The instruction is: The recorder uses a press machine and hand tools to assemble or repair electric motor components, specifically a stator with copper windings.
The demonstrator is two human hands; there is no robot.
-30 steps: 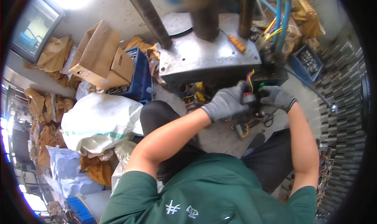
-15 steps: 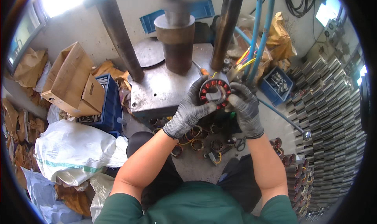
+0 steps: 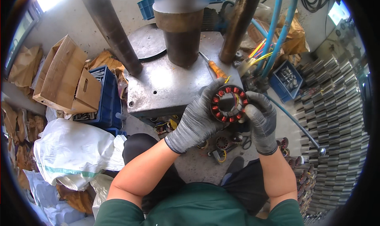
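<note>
Both my hands wear grey knit gloves and grip a ring-shaped motor stator (image 3: 217, 108) with red copper windings spaced round its inside. Its open centre faces me, and a short yellow wire sticks up at its top. My left hand (image 3: 200, 115) is closed on the ring's left side. On the right edge, my right hand (image 3: 261, 119) pinches it between thumb and fingers. The stator is held in the air in front of the near right corner of the metal press table (image 3: 174, 87). A screwdriver with an orange handle (image 3: 217, 69) lies on that table, just beyond my left fingers.
A thick steel press ram (image 3: 180, 40) and two posts stand on the table. Blue hoses and a lever rod (image 3: 297, 125) are at right, beside stacked metal cylinders (image 3: 332, 135). Cartons, a blue crate and a white sack (image 3: 75, 150) fill the left. Loose stators and scissors (image 3: 246, 143) lie below.
The stator has come slightly right, down and closer, and its face is turned more fully toward me. Both hands moved with it. The view has shifted, showing more of the screwdriver.
</note>
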